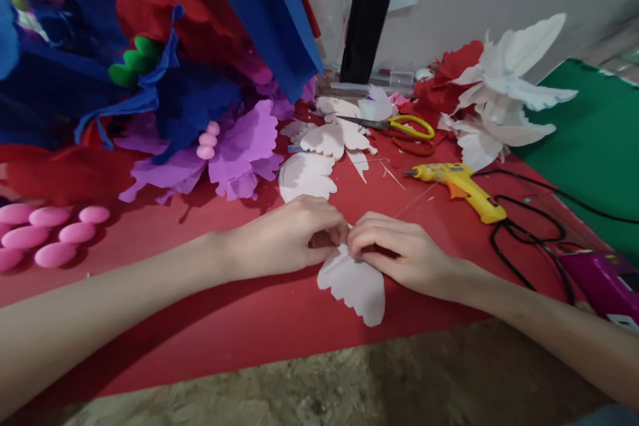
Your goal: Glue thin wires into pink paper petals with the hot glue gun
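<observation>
A white scalloped butterfly wing cutout (355, 286) lies near the front edge of the red tabletop. My left hand (309, 229) pinches its narrow upper end from the left, fingertips pressed together. From the right, my right hand (389, 243) also grips that end, its fingers curled down onto it. Both sets of fingertips nearly meet and hide the part between them. Just beyond my left hand rest more white cutouts (307, 176), overlapping one another.
Yellow-handled scissors (409, 125) lie behind the hands. A yellow glue gun (462, 186) with a black cord sits at right. White butterflies (504, 93) stand at back right. A phone (367, 30) leans against the wall. Purple butterflies (244, 146) and pink ovals (54, 229) are at left.
</observation>
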Motion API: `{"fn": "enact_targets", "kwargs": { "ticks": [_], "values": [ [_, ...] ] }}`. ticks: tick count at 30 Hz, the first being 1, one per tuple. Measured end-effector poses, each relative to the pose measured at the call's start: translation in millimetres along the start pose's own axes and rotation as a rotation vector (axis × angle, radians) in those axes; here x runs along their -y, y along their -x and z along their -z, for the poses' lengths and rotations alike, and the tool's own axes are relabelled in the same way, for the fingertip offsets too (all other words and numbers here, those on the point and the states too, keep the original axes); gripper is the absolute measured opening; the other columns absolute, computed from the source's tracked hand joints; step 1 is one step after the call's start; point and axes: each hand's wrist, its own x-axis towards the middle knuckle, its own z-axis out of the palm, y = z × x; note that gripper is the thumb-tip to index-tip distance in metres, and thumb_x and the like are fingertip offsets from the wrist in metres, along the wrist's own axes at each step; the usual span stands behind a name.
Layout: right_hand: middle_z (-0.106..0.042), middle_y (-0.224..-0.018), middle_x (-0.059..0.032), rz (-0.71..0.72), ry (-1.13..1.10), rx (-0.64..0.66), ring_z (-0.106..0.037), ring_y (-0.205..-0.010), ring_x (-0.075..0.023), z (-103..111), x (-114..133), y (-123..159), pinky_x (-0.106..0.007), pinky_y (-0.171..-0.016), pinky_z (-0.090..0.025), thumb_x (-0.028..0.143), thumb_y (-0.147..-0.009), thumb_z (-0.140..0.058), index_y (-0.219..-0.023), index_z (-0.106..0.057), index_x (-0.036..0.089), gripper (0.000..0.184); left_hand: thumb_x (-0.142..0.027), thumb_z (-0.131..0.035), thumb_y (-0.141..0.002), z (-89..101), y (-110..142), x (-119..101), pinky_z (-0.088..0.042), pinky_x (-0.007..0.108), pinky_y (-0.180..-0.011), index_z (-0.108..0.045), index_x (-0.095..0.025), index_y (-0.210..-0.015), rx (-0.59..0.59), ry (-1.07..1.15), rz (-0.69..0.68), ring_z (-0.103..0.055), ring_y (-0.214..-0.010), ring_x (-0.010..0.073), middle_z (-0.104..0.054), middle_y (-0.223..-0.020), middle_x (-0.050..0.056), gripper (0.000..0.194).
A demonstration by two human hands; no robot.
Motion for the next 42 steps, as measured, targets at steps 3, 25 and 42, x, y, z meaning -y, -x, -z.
{"fn": "enact_targets", "kwargs": {
  "ticks": [3, 25, 42],
  "values": [
    [-0.062, -0.074, -0.0016, 0.009, 0.003, -0.008, -0.058, -0.075, -0.0106, -2, -1, 1, -0.023, -0.068, -0.050, 0.006, -0.083, -0.049, -0.078, -0.053, 0.017, 0.013, -0.003, -0.057, -0.074, 2.1, 0, -2, -0.044, 0.017, -0.064, -0.056, -0.015, -0.083, 0.034, 0.090, 0.067, -0.056, -0.069, 0.0078, -0.060, -0.076, -0.002, 0.015],
    [-0.064, -0.074, -0.0030, 0.176, 0.081, 0.019, -0.057, -0.075, -0.0108, -1, -1, 0, -0.024, -0.068, -0.051, 0.004, -0.084, -0.047, -0.077, -0.052, 0.016, 0.014, -0.016, -0.075, -0.065, 6.0, -2, -5, -0.044, 0.015, -0.062, -0.048, -0.017, -0.087, 0.146, 0.123, 0.178, -0.057, -0.070, 0.0065, -0.059, -0.086, -0.003, 0.035],
    [-0.062, -0.082, -0.0037, 0.038, 0.291, 0.114, -0.055, -0.079, -0.0135, 36, -8, -2, -0.031, -0.071, -0.047, 0.018, -0.084, -0.055, -0.083, -0.057, 0.019, 0.003, -0.023, -0.076, -0.065, 5.4, -3, -6, -0.041, 0.021, -0.070, -0.049, -0.018, -0.086, 0.158, -0.034, 0.168, -0.058, -0.080, 0.0124, -0.058, -0.087, -0.003, 0.035]
  ]
}}
